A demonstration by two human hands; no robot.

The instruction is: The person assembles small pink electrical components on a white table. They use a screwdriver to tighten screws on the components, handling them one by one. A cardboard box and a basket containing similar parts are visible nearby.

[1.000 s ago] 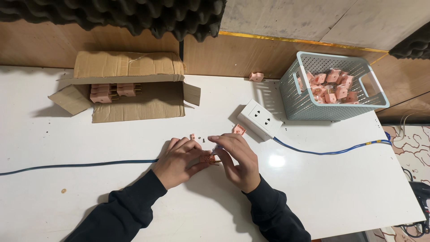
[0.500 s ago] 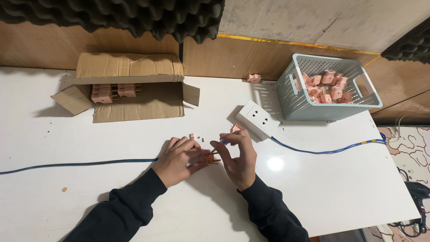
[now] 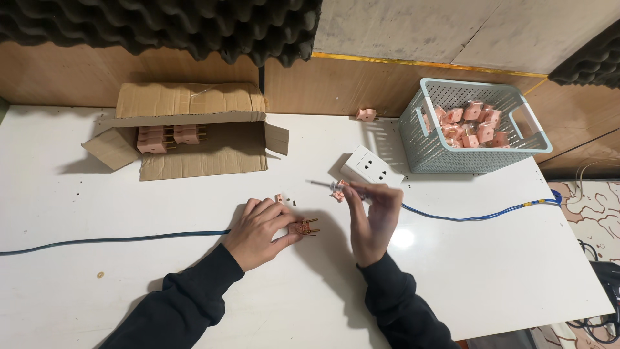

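My left hand (image 3: 258,231) rests on the white table (image 3: 129,291) and pins a small pink plug (image 3: 303,227) with metal prongs pointing right. My right hand (image 3: 374,216) is raised beside it, fingers closed on a thin screwdriver (image 3: 326,186) whose metal tip points left. A small pink part (image 3: 338,194) lies just under the screwdriver, and another tiny pink piece (image 3: 278,198) sits above my left hand. A blue cable (image 3: 116,239) runs under both hands across the table.
An open cardboard box (image 3: 194,139) with several pink plugs stands at the back left. A white socket block (image 3: 369,165) sits behind my right hand. A pale blue mesh basket (image 3: 475,155) of pink plugs stands at the back right, one loose pink plug (image 3: 365,115) by the wall.
My right hand has lifted away from the left and now holds the screwdriver up. The left hand stays on the pink plug.
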